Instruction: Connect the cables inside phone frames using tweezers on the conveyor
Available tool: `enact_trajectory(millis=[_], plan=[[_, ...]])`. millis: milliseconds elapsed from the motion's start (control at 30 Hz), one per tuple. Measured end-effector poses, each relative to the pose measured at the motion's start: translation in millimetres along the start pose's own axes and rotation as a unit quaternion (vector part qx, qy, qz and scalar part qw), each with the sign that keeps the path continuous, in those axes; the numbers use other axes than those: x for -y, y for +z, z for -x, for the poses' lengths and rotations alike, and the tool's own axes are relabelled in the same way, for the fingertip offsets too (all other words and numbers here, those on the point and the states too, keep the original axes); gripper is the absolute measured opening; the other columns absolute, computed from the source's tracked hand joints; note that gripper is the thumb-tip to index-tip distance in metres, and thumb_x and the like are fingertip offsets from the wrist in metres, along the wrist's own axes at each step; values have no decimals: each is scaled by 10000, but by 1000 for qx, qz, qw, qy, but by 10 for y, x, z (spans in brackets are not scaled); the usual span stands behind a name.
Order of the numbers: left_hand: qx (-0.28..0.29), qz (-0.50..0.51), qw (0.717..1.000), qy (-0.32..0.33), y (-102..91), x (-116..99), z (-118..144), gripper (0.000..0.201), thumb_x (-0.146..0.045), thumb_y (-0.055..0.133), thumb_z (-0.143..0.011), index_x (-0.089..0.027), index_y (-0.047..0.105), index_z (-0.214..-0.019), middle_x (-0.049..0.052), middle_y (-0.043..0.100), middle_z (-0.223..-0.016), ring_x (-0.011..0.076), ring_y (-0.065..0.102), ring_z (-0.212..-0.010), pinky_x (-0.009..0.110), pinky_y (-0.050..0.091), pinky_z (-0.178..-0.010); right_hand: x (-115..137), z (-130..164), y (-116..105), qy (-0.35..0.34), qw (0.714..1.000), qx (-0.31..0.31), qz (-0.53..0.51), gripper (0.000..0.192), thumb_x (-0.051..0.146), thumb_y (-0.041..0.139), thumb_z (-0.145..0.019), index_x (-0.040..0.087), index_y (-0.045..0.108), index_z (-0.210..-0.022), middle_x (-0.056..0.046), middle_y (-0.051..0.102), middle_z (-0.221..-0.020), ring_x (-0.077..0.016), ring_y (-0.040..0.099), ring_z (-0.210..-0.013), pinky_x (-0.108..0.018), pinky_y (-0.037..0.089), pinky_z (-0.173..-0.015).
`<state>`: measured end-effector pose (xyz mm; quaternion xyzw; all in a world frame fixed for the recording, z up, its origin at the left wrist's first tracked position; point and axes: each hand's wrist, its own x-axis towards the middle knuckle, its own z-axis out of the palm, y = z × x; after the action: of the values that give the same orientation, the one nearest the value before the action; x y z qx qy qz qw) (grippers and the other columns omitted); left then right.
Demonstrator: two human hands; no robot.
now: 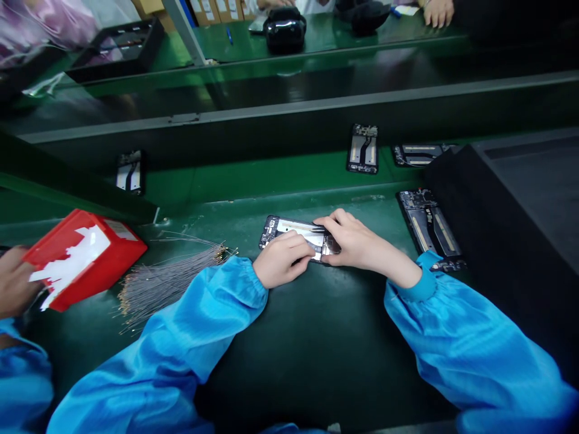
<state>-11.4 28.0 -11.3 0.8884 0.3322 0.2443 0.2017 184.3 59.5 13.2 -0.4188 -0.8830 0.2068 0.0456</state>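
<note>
A: Hands — what are they on?
B: Left hand (283,258) and right hand (357,238) both press fingertips on an open phone frame (289,232) lying flat on the bench (316,337), neither closed around it.
A: Handling?
B: Likely light, stiff, fragile inside; hold it by the edges.

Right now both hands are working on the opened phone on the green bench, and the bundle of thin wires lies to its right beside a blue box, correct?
Not quite. The head view shows both the left hand and the right hand on the opened phone, but the bundle of thin wires lies to its left, beside a red box, not a blue one on the right.
</note>
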Motion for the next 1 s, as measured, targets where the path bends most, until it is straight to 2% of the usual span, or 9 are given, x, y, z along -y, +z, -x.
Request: enact_trajectory(millis=[167,367,733,1000], plan=[[5,-14,999,-45,-8,-33,-35,112,-128,430,-773,-154,531,-731,19,531,-697,140,457,-686,256,402,-661,4,5,8,0,1000,-10,3,545,342,645,-648,194,447,-1134,-89,448,-966,-237,463,-858,-354,404,-720],[15,-16,998,-61,-2,-43,-60,102,-129,427,-765,-161,506,-709,8,498,-666,137,452,-668,244,390,-633,-2,1,-11,-16,1000,-8,10,522,378,638,-670,195,459,-1126,-92,458,-957,-240,466,-859,-359,402,-711],[12,-22,998,-66,18,-44,-72,101,-115,425,-762,-161,493,-702,4,477,-663,135,442,-671,239,384,-634,33,-24,-39,-24,998,6,52,476,343,633,-679,189,469,-1098,-93,464,-956,-245,469,-865,-353,387,-711],[2,-20,998,-63,25,-48,-81,110,-117,420,-770,-161,481,-690,1,459,-648,130,431,-648,235,376,-614,77,-80,-72,-18,996,31,76,378,308,623,-666,165,472,-982,-91,445,-925,-235,469,-834,-334,395,-686]])
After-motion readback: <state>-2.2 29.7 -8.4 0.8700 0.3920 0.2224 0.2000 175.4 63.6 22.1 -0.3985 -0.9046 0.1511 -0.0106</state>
